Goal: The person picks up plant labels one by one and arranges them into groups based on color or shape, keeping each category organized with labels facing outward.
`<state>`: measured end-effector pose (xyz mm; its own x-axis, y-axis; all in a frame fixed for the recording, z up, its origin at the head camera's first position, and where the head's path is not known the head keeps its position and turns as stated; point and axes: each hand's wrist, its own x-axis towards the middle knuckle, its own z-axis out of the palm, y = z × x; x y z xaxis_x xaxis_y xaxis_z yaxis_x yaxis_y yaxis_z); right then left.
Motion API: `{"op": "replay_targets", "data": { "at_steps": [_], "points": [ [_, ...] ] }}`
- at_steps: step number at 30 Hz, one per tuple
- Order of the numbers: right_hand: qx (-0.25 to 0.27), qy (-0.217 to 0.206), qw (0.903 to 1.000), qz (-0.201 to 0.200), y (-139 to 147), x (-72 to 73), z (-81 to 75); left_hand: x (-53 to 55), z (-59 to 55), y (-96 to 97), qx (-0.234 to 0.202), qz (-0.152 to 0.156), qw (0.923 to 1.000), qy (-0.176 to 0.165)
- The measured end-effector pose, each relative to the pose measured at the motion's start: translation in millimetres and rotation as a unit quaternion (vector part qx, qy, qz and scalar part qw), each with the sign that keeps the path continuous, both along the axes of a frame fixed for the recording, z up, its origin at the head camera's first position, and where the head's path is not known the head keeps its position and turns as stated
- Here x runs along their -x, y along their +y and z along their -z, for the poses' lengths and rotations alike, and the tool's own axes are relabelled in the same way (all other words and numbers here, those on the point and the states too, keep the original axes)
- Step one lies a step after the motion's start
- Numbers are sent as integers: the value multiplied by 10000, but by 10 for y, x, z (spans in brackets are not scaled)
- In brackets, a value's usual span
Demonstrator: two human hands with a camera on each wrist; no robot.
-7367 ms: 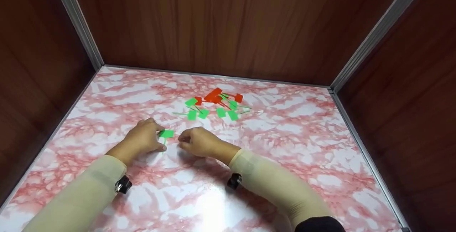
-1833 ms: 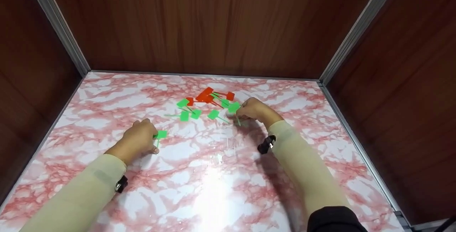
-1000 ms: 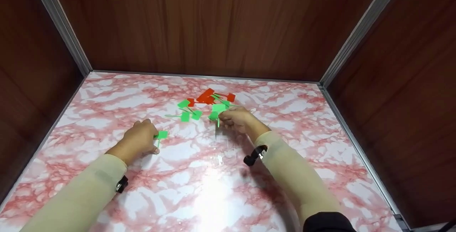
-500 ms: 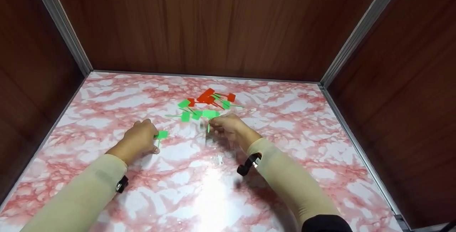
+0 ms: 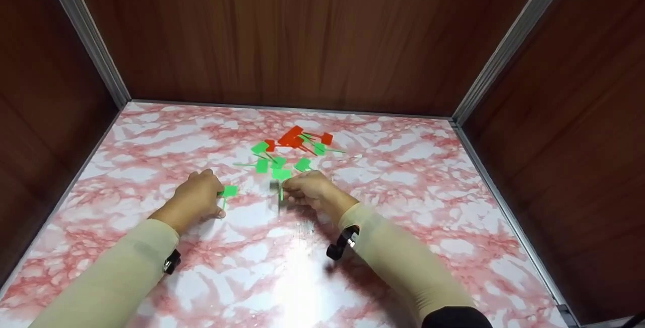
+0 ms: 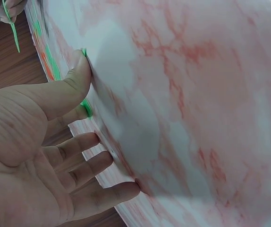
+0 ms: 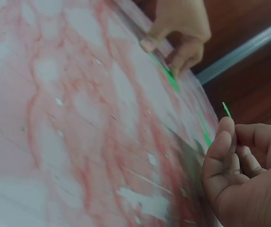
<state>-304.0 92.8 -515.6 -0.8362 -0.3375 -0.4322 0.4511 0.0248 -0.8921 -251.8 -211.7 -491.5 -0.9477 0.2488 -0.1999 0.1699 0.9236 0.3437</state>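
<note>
My right hand point(image 5: 310, 186) pinches a green cable tie with a flat tag point(image 5: 281, 174), held above the table with its thin tail hanging down. In the right wrist view, thumb and fingers point(image 7: 225, 137) meet on it. Farther left, my left hand point(image 5: 199, 194) rests on the table over another green tag cable tie point(image 5: 230, 191). The left wrist view shows this hand point(image 6: 55, 127) with extended fingers, its thumb at the tail and a finger on the green tag point(image 6: 86, 109). Beyond both hands lie loose green tag cable ties point(image 5: 261, 166) and red ones point(image 5: 295, 137).
The table point(image 5: 393, 227) has a pink and white marbled top. Brown wood-look panels point(image 5: 292, 36) with metal corner strips point(image 5: 514, 41) enclose its back and sides. A bright light reflection point(image 5: 300, 277) shows near the front.
Over the last two seconds, my right hand has lifted a green tag cable tie from the pile's right side and carried it left and nearer. The left hand has stayed put.
</note>
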Motion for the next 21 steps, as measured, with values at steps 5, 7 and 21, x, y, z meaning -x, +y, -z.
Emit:
{"op": "replay_targets", "data": {
  "at_steps": [5, 7, 21],
  "points": [
    [19, 104, 9999, 96, -128, -91, 17, -11, -18, -7, -31, 40, 10000, 81],
    [2, 168, 9997, 148, -179, -121, 20, -17, -24, -12, -38, 47, 9999, 121],
    [-251, 281, 9986, 374, -453, -275, 112, 8, 7, 8, -4, -82, 9999, -93]
  ]
}}
